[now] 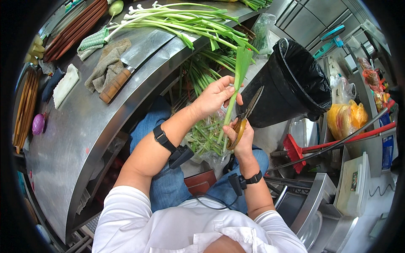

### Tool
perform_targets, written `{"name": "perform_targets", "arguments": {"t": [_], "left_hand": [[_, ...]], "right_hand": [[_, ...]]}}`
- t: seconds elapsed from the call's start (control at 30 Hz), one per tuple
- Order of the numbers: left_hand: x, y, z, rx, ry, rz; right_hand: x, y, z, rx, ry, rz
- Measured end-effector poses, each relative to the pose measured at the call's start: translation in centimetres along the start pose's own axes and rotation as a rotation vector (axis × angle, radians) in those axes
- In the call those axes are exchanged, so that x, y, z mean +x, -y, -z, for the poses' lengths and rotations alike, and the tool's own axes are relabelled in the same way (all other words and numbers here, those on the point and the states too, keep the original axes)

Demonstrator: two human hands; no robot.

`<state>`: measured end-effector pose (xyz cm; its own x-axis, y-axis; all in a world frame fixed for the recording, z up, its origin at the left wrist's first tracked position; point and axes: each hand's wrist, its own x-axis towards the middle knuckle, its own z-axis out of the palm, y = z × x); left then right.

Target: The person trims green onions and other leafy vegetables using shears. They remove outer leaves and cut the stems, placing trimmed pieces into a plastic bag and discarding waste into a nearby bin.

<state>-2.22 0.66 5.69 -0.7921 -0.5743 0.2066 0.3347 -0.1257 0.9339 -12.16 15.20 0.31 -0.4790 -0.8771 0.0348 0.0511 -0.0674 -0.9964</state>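
Observation:
My left hand [218, 95] grips a green garlic stalk [233, 98] near its leafy part; the stalk slants down to my right hand. In my right hand [243, 137] is a pair of scissors [240, 129] with worn metal blades, pointing up and away beside the stalk. Whether the right fingers also touch the stalk's lower end is hard to tell. Below both hands, trimmed green scraps [205, 136] lie in a clear plastic bag. A pile of long green garlic stalks [177, 23] with white ends rests on the steel table [72, 126], leaves hanging over its edge.
On the table are a cleaver [147, 49] with a wooden handle, a grey-brown cloth [109, 64] and a white cloth [65, 85]. A black lined bin [272, 82] stands ahead right, near a red broom [294, 151]. More green leaves [202, 71] are beneath the table edge.

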Motion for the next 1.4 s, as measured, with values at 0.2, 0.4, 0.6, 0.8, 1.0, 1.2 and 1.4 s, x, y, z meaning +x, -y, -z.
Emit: {"name": "perform_targets", "arguments": {"t": [0.2,0.4,0.6,0.8,1.0,1.2,1.4], "left_hand": [[0.5,-0.2,0.4,-0.048,-0.175,-0.123],[0.3,-0.6,1.0,-0.071,-0.173,-0.215],[0.2,-0.5,1.0,-0.219,-0.034,-0.193],[0.2,-0.2,0.8,-0.214,-0.014,-0.196],[0.0,-0.3,0.9,-0.264,0.101,-0.189],[-0.5,-0.5,0.4,-0.267,0.166,-0.152],[-0.7,-0.6,-0.1,-0.290,0.219,-0.098]], "right_hand": [[-0.4,-1.2,0.7,-0.110,0.015,0.049],[-0.2,-3.3,1.5,-0.096,-0.011,-0.153],[-0.4,-4.0,1.7,-0.082,0.014,-0.298],[-0.3,-3.0,1.8,-0.055,-0.014,-0.253],[-0.1,-2.3,1.9,-0.070,-0.022,-0.227],[-0.3,-3.1,2.0,-0.099,-0.030,-0.228],[-0.4,-3.4,2.3,-0.095,-0.046,-0.203]]}}
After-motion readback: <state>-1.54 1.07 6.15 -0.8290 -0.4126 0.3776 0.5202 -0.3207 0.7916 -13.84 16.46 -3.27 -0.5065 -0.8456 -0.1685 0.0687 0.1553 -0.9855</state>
